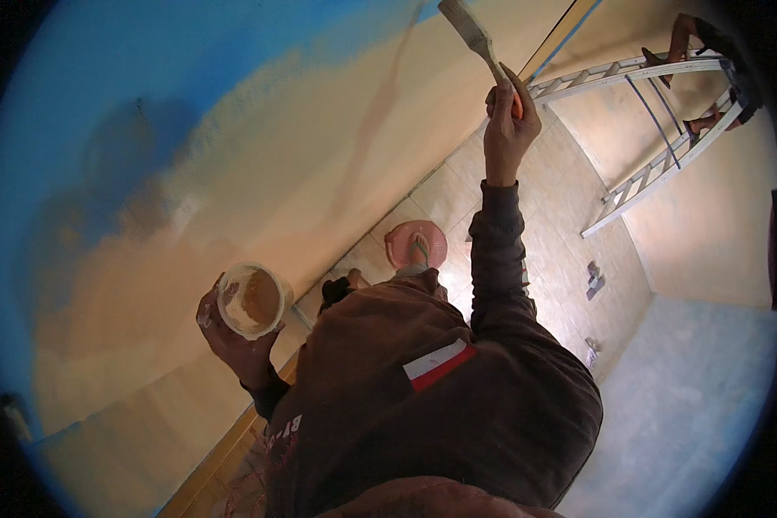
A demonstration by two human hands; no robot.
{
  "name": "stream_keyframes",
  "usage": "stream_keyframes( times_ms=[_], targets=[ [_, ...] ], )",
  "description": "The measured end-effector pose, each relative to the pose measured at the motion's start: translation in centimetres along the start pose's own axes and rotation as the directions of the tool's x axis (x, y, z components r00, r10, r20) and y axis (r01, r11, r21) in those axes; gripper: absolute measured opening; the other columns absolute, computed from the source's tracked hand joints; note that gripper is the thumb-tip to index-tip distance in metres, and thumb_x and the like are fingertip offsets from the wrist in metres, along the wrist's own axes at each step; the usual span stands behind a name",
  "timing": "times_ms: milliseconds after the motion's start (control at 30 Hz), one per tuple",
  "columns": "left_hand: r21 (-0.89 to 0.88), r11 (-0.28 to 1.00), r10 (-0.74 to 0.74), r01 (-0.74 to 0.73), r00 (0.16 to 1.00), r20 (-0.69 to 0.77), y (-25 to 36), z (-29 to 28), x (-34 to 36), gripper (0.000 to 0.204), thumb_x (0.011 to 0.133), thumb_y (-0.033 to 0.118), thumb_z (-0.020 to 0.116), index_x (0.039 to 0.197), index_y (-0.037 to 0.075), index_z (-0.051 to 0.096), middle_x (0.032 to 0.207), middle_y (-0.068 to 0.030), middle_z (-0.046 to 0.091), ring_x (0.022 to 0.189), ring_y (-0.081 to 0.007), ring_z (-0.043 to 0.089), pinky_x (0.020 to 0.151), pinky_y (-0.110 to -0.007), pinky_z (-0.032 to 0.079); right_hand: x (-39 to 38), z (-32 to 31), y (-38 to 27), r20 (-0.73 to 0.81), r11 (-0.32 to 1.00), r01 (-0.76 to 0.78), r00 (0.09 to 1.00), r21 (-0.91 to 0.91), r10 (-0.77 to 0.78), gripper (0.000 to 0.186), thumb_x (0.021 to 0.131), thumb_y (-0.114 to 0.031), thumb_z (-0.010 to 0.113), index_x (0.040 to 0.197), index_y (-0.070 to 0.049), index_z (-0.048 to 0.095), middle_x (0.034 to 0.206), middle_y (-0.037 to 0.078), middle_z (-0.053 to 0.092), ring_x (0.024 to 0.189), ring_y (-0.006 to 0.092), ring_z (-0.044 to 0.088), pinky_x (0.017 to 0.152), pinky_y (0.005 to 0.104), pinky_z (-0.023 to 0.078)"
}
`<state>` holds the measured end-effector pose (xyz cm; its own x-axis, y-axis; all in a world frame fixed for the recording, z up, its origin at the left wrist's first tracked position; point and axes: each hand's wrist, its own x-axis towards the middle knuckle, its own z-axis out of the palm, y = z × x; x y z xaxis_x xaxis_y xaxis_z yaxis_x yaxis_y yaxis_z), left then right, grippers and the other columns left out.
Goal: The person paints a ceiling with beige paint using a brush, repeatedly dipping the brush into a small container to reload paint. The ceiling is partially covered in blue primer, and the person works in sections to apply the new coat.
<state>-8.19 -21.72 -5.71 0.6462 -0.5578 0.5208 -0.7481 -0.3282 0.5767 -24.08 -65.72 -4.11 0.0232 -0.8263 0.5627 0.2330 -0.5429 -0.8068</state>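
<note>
My left hand (237, 347) is wrapped round a round, pale plastic tub (282, 304), tilted so that its mouth shows. Inside lies a cream-brown paint (260, 298), with smears on the tub's wall and rim. At the top, my raised right hand (511, 129) grips the handle of a flat paintbrush (472, 33), part of it orange. Its broad greyish head points up and left, close to the wall (319, 155); I cannot tell whether it touches. The wall is blue above and cream below, with a ragged border between the colours.
At upper right, a person (721, 43) is on an open metal ladder (656, 183). My sandalled foot is over a pink round object (396, 244) on the tiled floor (570, 216). Small scraps (595, 281) lie to the right, near a pale blue surface (691, 388).
</note>
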Motion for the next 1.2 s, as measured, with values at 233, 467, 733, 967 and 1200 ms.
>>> stream_keyframes(
  times_ms=[233,467,733,967,1200],
  targets=[
    [-0.213,0.974,-0.075,0.072,0.997,-0.009,0.0,-0.2,0.0,0.106,0.055,0.039,0.099,0.136,0.004,0.040,0.135,-0.0162,0.052,0.127,-0.0291,0.053,0.109,-0.044,0.045,-2.7,4.4,-0.6,-0.003,0.979,0.178,0.984,-0.100,-0.179,0.026,0.098,-0.012,0.063,0.121,0.000,0.068,0.074,0.003,0.061,0.063,0.0081,0.051,0.056,0.0249,0.042],
    [-0.275,0.960,-0.076,0.047,0.993,-0.096,0.9,0.7,0.1,0.100,0.057,0.050,0.094,0.134,0.006,0.048,0.135,-0.0144,0.053,0.125,-0.0293,0.053,0.105,-0.046,0.046,-11.8,6.6,-4.7,0.374,0.956,0.271,0.903,-0.109,-0.213,0.032,0.084,-0.006,0.074,0.116,-0.004,0.069,0.073,0.011,0.055,0.063,0.0247,0.055,0.059,0.0343,0.046],
    [-0.307,0.952,-0.049,0.005,0.989,-0.139,0.7,1.1,0.3,0.103,0.059,0.057,0.092,0.136,0.006,0.048,0.131,-0.0133,0.055,0.120,-0.0310,0.058,0.101,-0.046,0.050,-6.0,6.2,-1.8,0.530,0.997,0.043,0.845,0.067,-0.072,0.026,0.090,-0.005,0.067,0.115,-0.006,0.072,0.076,0.010,0.062,0.067,0.0148,0.058,0.064,0.0279,0.049],
    [-0.053,0.998,0.036,-0.034,0.999,0.031,0.3,-0.7,0.3,0.106,0.052,0.032,0.100,0.135,0.006,0.040,0.136,-0.0160,0.053,0.127,-0.0291,0.052,0.111,-0.045,0.042,5.1,1.7,5.4,0.338,0.998,0.031,0.940,0.064,-0.050,0.025,0.099,-0.016,0.065,0.110,0.006,0.069,0.080,0.000,0.061,0.071,0.0061,0.053,0.064,0.0205,0.044],
    [-0.348,0.937,-0.050,0.041,0.999,-0.019,0.0,1.3,-0.3,0.105,0.055,0.025,0.099,0.138,0.005,0.038,0.136,-0.0140,0.050,0.127,-0.0288,0.052,0.110,-0.045,0.044,5.5,-0.8,4.0,-0.049,0.970,0.207,0.975,-0.131,-0.215,0.027,0.098,-0.017,0.065,0.115,0.003,0.069,0.078,0.001,0.065,0.069,0.0056,0.057,0.061,0.0230,0.046]
  ],
)
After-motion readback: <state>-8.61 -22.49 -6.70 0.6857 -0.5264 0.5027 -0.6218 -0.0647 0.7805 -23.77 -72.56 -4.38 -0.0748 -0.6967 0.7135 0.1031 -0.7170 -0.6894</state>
